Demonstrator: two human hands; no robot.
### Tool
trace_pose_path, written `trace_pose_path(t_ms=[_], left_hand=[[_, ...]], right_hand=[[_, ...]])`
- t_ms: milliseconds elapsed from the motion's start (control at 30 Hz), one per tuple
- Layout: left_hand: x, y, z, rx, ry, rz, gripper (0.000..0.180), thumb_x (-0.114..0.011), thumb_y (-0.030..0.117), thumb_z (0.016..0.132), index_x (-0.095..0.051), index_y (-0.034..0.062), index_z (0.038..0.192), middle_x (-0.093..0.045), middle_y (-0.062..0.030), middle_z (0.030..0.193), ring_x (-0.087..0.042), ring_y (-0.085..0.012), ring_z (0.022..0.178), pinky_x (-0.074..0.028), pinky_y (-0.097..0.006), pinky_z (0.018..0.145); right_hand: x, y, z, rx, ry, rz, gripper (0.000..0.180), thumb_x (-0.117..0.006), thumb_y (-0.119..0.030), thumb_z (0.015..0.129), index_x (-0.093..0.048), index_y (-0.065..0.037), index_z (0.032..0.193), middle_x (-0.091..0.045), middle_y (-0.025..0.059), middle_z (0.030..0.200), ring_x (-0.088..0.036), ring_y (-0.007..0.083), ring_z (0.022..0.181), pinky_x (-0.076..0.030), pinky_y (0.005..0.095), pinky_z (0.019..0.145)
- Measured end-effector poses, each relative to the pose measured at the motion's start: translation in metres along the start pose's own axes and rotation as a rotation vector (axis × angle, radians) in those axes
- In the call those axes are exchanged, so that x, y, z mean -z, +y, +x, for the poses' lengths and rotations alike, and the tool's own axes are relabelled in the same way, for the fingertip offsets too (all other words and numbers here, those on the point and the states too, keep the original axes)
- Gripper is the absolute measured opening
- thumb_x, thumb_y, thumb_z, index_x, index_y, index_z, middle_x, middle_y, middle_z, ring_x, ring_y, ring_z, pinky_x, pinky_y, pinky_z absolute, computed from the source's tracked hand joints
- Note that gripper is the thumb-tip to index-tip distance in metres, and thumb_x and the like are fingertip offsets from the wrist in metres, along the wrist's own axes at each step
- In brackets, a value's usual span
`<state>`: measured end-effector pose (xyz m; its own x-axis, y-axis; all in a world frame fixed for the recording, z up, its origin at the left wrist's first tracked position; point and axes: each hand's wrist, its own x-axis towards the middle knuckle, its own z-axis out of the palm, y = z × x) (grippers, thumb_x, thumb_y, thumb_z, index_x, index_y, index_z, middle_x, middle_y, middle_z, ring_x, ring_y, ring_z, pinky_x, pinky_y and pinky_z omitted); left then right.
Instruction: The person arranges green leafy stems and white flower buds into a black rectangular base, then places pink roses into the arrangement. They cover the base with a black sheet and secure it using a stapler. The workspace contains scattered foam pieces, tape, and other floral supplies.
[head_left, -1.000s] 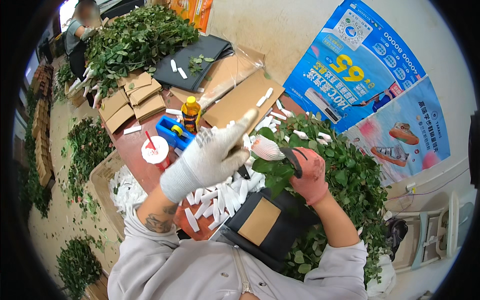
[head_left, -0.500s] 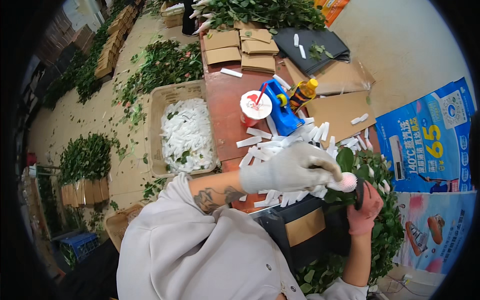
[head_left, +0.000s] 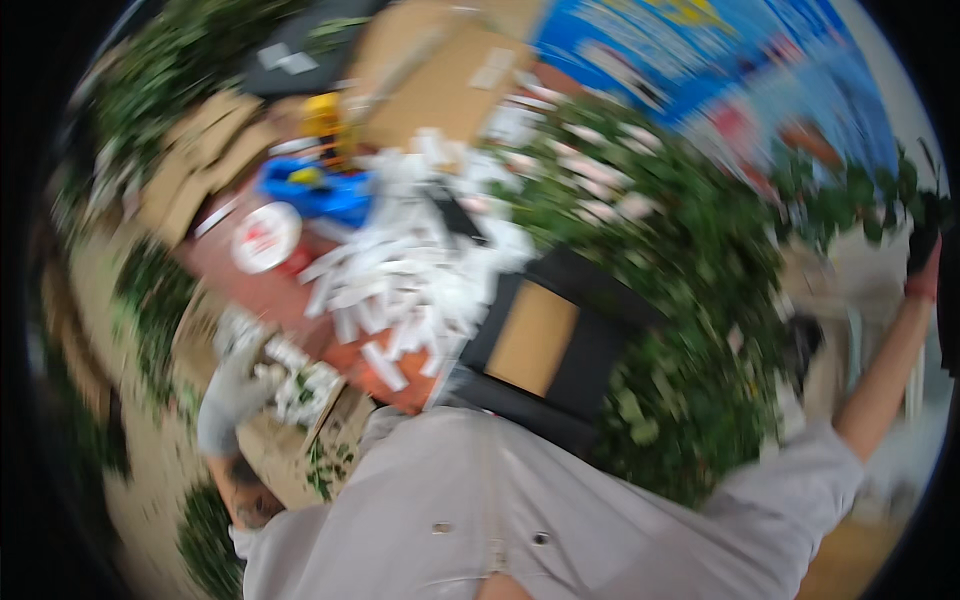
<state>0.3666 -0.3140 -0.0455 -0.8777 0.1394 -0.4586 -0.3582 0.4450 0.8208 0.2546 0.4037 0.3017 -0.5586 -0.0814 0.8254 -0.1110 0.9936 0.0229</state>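
Head view's badly blurred. R hand [head_left: 926, 245] is stretched to the far R, fingers apparently clenched on a leafy stem [head_left: 850, 190], which hangs in the air R of the big green pile [head_left: 700, 260]; can't see a bloom on it. L hand [head_left: 236, 392] is low on the L, at the crate [head_left: 196, 325] w/ loose white pcs [head_left: 305, 385]; can't tell if its fingers are released or grasping. Heaped white pcs [head_left: 410, 260] lie on the reddish surface [head_left: 288, 318], beside the black block [head_left: 615, 315]. Good technique, prob.: R grip firm but light, on bare stem, leaves kept off the pale wall poster [head_left: 850, 105] & the pile to avoid snags. L fingers best dip in from above, pinching lightly, so pcs aren't crushed or dragged over the rim.
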Motion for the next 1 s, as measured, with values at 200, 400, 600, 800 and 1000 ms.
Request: trace_pose_path(t_ms=[200,400,600,800,1000], left_hand=[[-0.119,0.139,0.04,-0.729,-0.659,-0.331,0.039,-0.069,0.025,0.085,-0.064,-0.0056,0.108,-0.065,-0.0111,0.072,-0.064,-0.0181,0.059,-0.05,-0.028,0.056],[-0.2,0.198,0.075,-1.117,-0.588,0.232,0.034,-0.057,0.011,0.086,-0.063,-0.0024,0.117,-0.067,-0.0148,0.091,-0.064,-0.0233,0.085,-0.049,-0.033,0.078],[-0.227,0.208,0.086,-1.152,-0.814,0.371,0.031,-0.061,0.01,0.08,-0.063,-0.0047,0.107,-0.064,-0.0175,0.105,-0.062,-0.0305,0.1,-0.046,-0.039,0.09],[-0.249,0.222,0.095,-1.222,-0.898,0.503,0.031,-0.06,0.014,0.085,-0.063,-0.0031,0.111,-0.064,-0.0173,0.106,-0.061,-0.0303,0.097,-0.046,-0.04,0.088],[-0.254,0.224,0.083,-1.266,-0.774,0.656,0.043,-0.069,0.01,0.074,-0.062,0.0011,0.116,-0.061,-0.0152,0.114,-0.058,-0.0319,0.107,-0.045,-0.041,0.094]], right_hand=[[0.205,-0.017,-0.085,-0.108,0.032,-0.338,0.045,-0.06,-0.009,0.08,-0.061,-0.003,0.124,-0.064,0.0134,0.117,-0.061,0.0252,0.108,-0.045,0.0353,0.098],[0.359,-0.173,-0.222,-0.291,-0.167,-0.751,0.045,-0.061,-0.013,0.08,-0.061,-0.005,0.124,-0.063,0.0139,0.118,-0.06,0.0257,0.11,-0.045,0.0347,0.098],[0.377,-0.344,-0.338,-0.521,-0.426,-0.898,0.045,-0.061,-0.017,0.08,-0.062,-0.007,0.124,-0.062,0.0145,0.119,-0.059,0.0263,0.111,-0.044,0.034,0.099],[0.322,-0.373,-0.413,-0.568,-0.696,-0.748,0.045,-0.062,-0.02,0.08,-0.062,-0.009,0.124,-0.061,0.015,0.12,-0.058,0.0268,0.112,-0.044,0.0334,0.1],[0.252,-0.243,-0.608,-0.544,-1.463,-0.478,0.054,-0.056,-0.021,0.079,-0.053,-0.011,0.132,-0.056,0.021,0.13,-0.056,0.0361,0.115,-0.044,0.0401,0.101]])
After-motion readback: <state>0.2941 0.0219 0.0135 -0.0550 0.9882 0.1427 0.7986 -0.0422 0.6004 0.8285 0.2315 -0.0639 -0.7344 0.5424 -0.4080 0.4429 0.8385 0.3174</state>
